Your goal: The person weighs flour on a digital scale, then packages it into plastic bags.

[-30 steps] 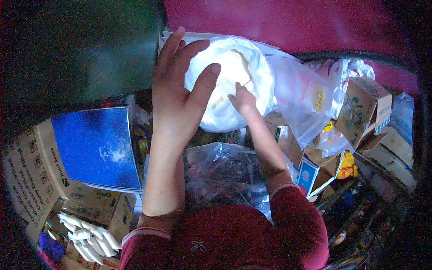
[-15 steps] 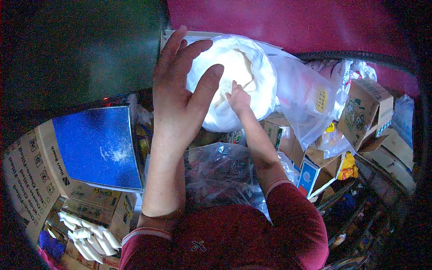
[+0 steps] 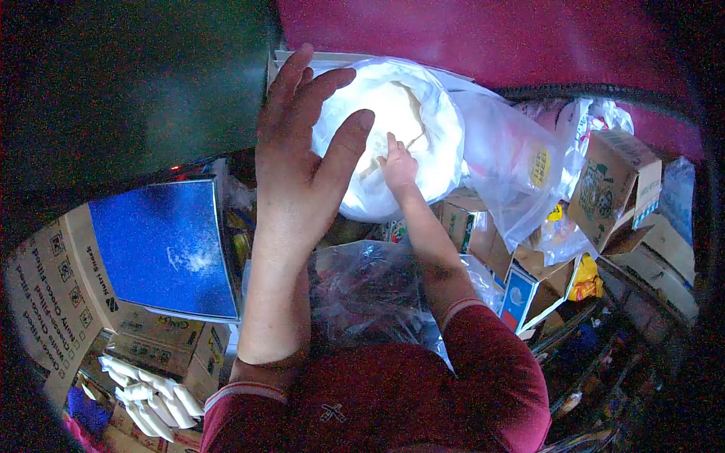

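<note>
White, thin plastic forms the round-mouthed bag (image 3: 445,147) ahead of us, beyond the clear plastic (image 3: 362,291). We judge its film soft, slippery and easily torn, the filled body heavier; its gathered rim seems the best hold. The mouth faces up towards us, nearly round, so we read no long axis. Our left hand (image 3: 306,155) spreads wide across its left edge; our right hand (image 3: 400,167) reaches inside, but we cannot tell whether it grips anything.

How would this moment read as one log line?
left hand: open, contact unclear | right hand: at mouth of white bag, grip unclear | nearby: open carton
</note>
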{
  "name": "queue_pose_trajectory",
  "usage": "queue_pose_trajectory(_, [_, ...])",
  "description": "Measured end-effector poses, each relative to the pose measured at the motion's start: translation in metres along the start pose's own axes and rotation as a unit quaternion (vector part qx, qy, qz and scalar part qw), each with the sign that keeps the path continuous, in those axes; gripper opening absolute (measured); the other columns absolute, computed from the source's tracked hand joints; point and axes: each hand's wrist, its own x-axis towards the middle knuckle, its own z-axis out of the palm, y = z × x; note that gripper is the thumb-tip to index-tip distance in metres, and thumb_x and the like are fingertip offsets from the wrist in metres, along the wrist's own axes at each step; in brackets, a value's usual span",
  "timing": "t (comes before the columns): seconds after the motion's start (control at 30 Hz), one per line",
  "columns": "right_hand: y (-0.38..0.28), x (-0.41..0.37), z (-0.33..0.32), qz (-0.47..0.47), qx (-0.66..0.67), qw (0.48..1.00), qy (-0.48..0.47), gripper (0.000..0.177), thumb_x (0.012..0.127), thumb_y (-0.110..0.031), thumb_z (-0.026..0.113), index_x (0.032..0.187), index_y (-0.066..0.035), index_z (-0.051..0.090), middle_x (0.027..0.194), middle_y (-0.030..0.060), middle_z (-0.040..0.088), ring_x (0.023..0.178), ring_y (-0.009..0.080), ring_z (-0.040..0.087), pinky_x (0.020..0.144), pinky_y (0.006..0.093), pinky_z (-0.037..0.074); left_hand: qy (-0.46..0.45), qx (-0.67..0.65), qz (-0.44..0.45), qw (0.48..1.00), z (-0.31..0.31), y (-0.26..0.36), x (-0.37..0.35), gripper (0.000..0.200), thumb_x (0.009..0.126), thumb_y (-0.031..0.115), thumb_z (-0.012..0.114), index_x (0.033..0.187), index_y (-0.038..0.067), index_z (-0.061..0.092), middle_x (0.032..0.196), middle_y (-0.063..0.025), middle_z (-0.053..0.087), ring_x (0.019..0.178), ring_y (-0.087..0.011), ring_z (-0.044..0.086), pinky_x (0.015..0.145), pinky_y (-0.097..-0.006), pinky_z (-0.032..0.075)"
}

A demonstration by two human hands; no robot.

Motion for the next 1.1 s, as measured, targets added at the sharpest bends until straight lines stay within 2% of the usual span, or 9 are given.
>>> queue_pose_trajectory(0.33, [0.000, -0.004, -0.002, 0.019, -0.042, 0.999, 0.016, 0.067, 0.077, -0.021, 0.062, 0.136, -0.022, 0.029, 0.112, 0.0097, 0.052, 0.101, 0.0279, 0.056, 0.083, 0.0483, 0.043, -0.002, 0.004, 0.001, 1.000, 0.000, 0.000, 0.000, 0.034, 0.075, 0.019, 0.067, 0.106, 0.004, 0.061, 0.127, -0.0214, 0.047, 0.112, -0.0337, 0.049, 0.096, -0.0402, 0.038])
queue_pose_trajectory(0.63, [-0.007, -0.003, -0.008, -0.027, -0.114, 0.991, 0.058, 0.059, 0.082, -0.012, 0.048, 0.137, -0.022, 0.029, 0.110, 0.0095, 0.051, 0.101, 0.0268, 0.054, 0.083, 0.0474, 0.043, -0.001, -0.013, -0.006, 1.000, 0.000, -0.001, -0.001, 0.035, 0.076, 0.020, 0.067, 0.107, 0.005, 0.061, 0.127, -0.0218, 0.046, 0.112, -0.0343, 0.049, 0.095, -0.0407, 0.038])
queue_pose_trajectory(0.83, [-0.008, -0.003, -0.009, -0.017, -0.114, 0.992, 0.055, 0.063, 0.080, -0.018, 0.055, 0.137, -0.022, 0.029, 0.108, 0.0094, 0.051, 0.100, 0.0266, 0.055, 0.082, 0.0464, 0.043, -0.009, 0.004, 0.000, 1.000, -0.002, 0.001, 0.000, 0.034, 0.076, 0.020, 0.067, 0.106, 0.005, 0.061, 0.128, -0.0219, 0.046, 0.113, -0.0351, 0.049, 0.095, -0.0417, 0.038])
queue_pose_trajectory(0.93, [-0.012, -0.001, -0.013, 0.006, -0.082, 0.997, 0.010, 0.070, 0.078, -0.022, 0.063, 0.139, -0.024, 0.027, 0.117, 0.0097, 0.050, 0.106, 0.0278, 0.052, 0.087, 0.0480, 0.040, -0.005, 0.005, -0.003, 1.000, -0.002, 0.001, -0.001, 0.034, 0.076, 0.019, 0.067, 0.106, 0.005, 0.061, 0.128, -0.0219, 0.046, 0.113, -0.0349, 0.049, 0.095, -0.0416, 0.038])
queue_pose_trajectory(1.03, [-0.008, 0.001, -0.003, -0.019, -0.104, 0.992, 0.068, 0.067, 0.077, -0.021, 0.062, 0.136, -0.022, 0.031, 0.106, 0.0082, 0.053, 0.098, 0.0261, 0.057, 0.079, 0.0456, 0.044, -0.005, 0.001, -0.010, 1.000, -0.001, 0.002, -0.001, 0.034, 0.076, 0.019, 0.067, 0.106, 0.005, 0.061, 0.128, -0.0218, 0.046, 0.113, -0.0348, 0.049, 0.095, -0.0412, 0.039])
queue_pose_trajectory(1.1, [-0.007, 0.003, 0.000, -0.013, -0.097, 0.993, 0.063, 0.067, 0.077, -0.022, 0.062, 0.136, -0.023, 0.030, 0.107, 0.0082, 0.053, 0.099, 0.0262, 0.057, 0.080, 0.0460, 0.044, -0.001, 0.001, -0.001, 1.000, -0.001, 0.001, -0.001, 0.034, 0.076, 0.019, 0.067, 0.106, 0.005, 0.061, 0.128, -0.0216, 0.046, 0.112, -0.0349, 0.049, 0.094, -0.0411, 0.039])
